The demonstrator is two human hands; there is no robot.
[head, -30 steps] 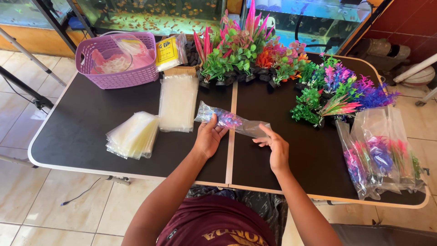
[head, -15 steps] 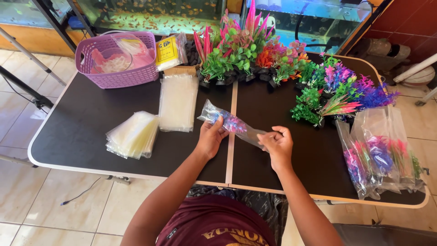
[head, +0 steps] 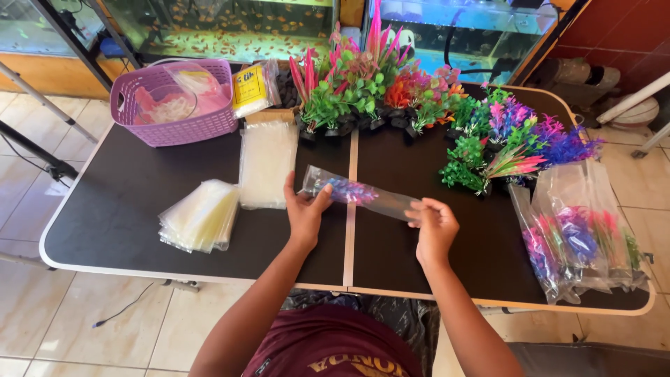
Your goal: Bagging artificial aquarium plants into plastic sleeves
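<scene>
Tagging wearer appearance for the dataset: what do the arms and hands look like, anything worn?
Both forearms are bare, no sleeves reaching them. The left hand and right hand show no gloves; rings or a watch are not visible. The maroon short-sleeved shirt with yellow lettering shows below.

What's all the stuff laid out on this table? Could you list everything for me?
Table: one, black top, pale edge.
Basket: one, purple, far left corner, with clear bags inside.
Yellow packet: one, beside the basket.
Flat clear sleeves: one stack, left of centre.
Fanned clear bags: one pile, yellowish, near left edge.
Plastic plants: many, green, pink, orange, purple, along far side and right.
Bagged plants: one pile, right edge.
Fish tanks: two, behind the table.
Held bag: one, clear, blue-purple plant inside.
Left hand: holds the bag's left end.
Right hand: pinches its right end.
</scene>
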